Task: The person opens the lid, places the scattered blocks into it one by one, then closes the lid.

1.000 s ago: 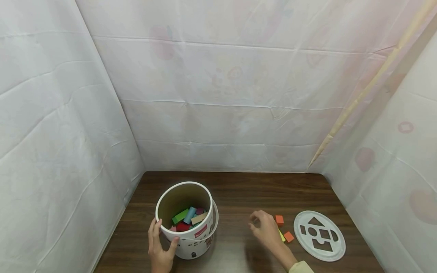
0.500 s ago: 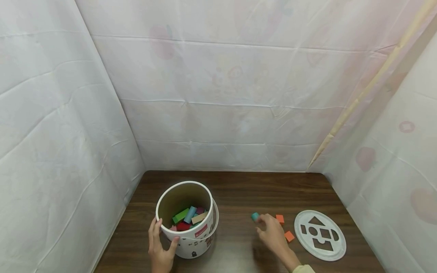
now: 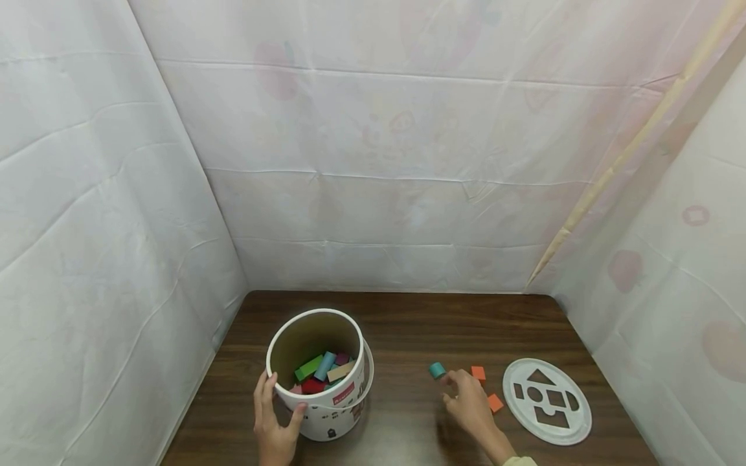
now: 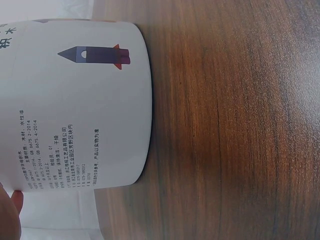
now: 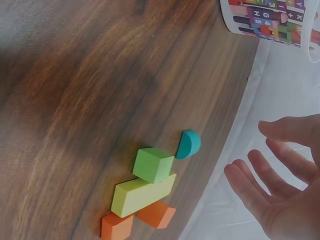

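In the head view my left hand [image 3: 272, 424] holds a white printed bucket [image 3: 327, 421], its fingers along the left wall and thumb at the front. Several coloured wooden blocks [image 3: 324, 367] lie inside. My right hand [image 3: 467, 404] hovers over the table, fingers loosely bent and holding nothing. Just beyond its fingertips lies a teal half-round block [image 3: 437, 371]. Two orange blocks [image 3: 478, 374] sit to its right. The right wrist view also shows a green block [image 5: 153, 165] and a long yellow block [image 5: 143, 195], which the hand hides in the head view.
A white oval lid [image 3: 574, 430] with shaped cutouts lies flat on the right of the dark wooden table [image 3: 402, 323]. The bucket's white handle [image 3: 370, 372] hangs down its right side. Pale sheets [image 3: 373, 213] enclose the table at the back and sides.
The right hand has drawn back to the right and let go of the teal block, which now lies on the table. The left hand and bucket keep their place.
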A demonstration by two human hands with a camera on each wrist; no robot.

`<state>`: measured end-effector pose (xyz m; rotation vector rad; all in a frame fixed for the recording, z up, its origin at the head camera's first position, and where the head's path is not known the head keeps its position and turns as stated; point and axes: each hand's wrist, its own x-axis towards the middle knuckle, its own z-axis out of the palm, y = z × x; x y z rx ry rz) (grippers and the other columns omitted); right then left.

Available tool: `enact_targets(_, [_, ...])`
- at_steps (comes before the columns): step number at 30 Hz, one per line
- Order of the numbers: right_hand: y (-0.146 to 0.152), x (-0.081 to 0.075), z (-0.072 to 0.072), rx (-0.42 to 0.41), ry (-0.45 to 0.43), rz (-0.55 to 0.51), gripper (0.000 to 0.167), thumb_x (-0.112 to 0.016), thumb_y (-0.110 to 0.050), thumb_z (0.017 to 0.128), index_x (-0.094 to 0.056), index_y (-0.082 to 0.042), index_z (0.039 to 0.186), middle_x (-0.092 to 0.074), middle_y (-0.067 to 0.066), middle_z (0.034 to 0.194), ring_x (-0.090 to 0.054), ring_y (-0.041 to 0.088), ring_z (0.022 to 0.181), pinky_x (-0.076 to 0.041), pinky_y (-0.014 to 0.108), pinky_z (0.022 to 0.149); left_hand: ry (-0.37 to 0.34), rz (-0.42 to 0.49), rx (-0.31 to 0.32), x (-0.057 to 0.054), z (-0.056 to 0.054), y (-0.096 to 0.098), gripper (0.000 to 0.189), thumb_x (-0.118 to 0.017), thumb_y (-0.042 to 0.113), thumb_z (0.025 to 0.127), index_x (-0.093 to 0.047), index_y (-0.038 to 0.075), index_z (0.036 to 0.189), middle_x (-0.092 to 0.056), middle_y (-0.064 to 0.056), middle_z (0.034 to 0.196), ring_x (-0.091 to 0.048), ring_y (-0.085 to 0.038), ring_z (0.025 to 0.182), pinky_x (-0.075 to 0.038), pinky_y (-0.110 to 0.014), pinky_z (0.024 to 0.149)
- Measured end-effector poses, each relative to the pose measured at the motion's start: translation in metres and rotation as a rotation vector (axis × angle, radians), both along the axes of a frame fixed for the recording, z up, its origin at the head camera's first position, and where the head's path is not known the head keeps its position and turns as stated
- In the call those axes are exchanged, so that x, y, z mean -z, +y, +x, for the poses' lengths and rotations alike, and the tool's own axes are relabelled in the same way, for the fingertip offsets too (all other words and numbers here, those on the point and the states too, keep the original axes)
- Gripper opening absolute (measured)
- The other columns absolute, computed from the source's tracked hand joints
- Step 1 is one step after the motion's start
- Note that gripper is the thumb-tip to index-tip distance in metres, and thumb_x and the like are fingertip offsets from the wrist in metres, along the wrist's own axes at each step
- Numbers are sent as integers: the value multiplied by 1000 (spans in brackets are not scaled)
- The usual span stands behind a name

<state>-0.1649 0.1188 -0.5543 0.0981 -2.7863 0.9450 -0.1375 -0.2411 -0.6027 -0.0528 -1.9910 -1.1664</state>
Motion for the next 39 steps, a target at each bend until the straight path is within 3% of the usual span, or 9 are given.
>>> enact_targets(13, [5, 10, 1, 8, 38, 26, 28, -80, 2, 62, -67, -13, 83, -65, 0, 85, -63, 26, 84, -53, 43, 66, -7, 0, -2, 0, 1, -1, 82, -82, 7, 67, -43, 3, 140, -35, -14, 146, -36, -15, 129, -36, -13, 94])
enact_targets(21, [14, 21, -1, 35, 0, 35, 30, -78, 3, 62, -70, -10, 88, -65, 6, 89, -62, 27, 85, -52, 45, 70, 32, -3, 10, 1, 0, -1, 81, -82, 9, 68, -43, 2, 139, -35, -15, 146, -36, -13, 129, -34, -12, 95])
enact_targets(28, [20, 27, -2, 66, -68, 58, 31, -76, 2, 63, -70, -2, 93, -64, 11, 91, -56, 19, 75, -48, 35, 58, 92, -10, 30, -1, -1, -2, 79, -82, 12, 69, -44, 1, 138, -37, -20, 143, -37, -13, 127, -34, -10, 94])
enact_targets(39, [25, 35, 0, 57, -109, 77, 32, -77, 1, 63, -68, -2, 93, -63, 9, 87, -54, 18, 70, -47, 36, 57, 38, 13, 26, 0, -1, 0, 82, -81, 5, 67, -43, 3, 140, -35, -16, 146, -36, -13, 129, -32, -8, 94])
